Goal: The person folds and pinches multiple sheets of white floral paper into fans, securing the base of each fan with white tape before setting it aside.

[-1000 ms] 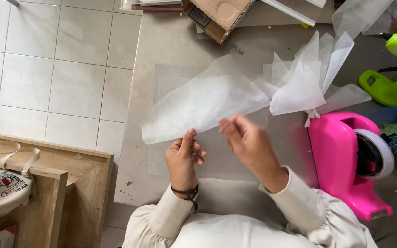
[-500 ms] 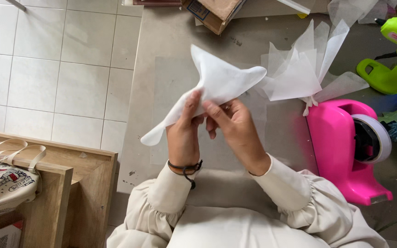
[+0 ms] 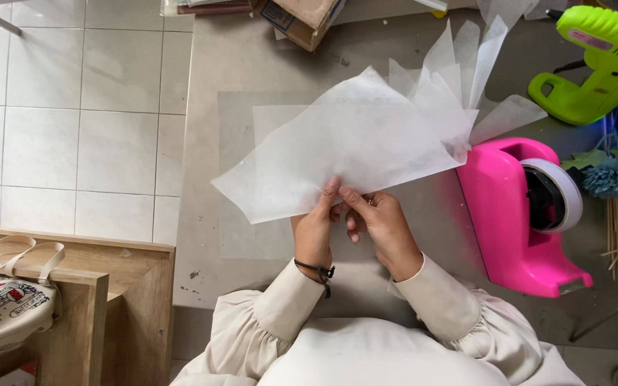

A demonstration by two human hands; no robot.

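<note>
Head view: a sheet of translucent white paper [image 3: 345, 154] is held over the middle of the grey bench [image 3: 209, 236], pinched at its near edge by both hands. The left hand [image 3: 314, 232] is closed narrowly on that edge with thumb and fingertips, and the right hand [image 3: 380, 225] is closed on it just beside, the two hands touching or nearly so. The sheet is spread flat and fanned away from the body, its left corner reaching toward the bench's left edge. Judged from the grip, the gathering at the near edge would be done best with the pinch kept small and even, so that the thin paper is creased and not torn. Behind the sheet, a bundle of folded white paper points [image 3: 466, 57] stands toward the far right, touching or overlapping it; which cannot be told. A pink tape dispenser [image 3: 516, 214] sits just beside the right hand near the bench's right side, so little room is left there. A green glue gun [image 3: 595, 57] lies at the far right corner, with blue artificial flowers [image 3: 609, 175] near it. More open room is found toward the left edge, beyond which tiled floor [image 3: 59, 114] is seen.
</note>
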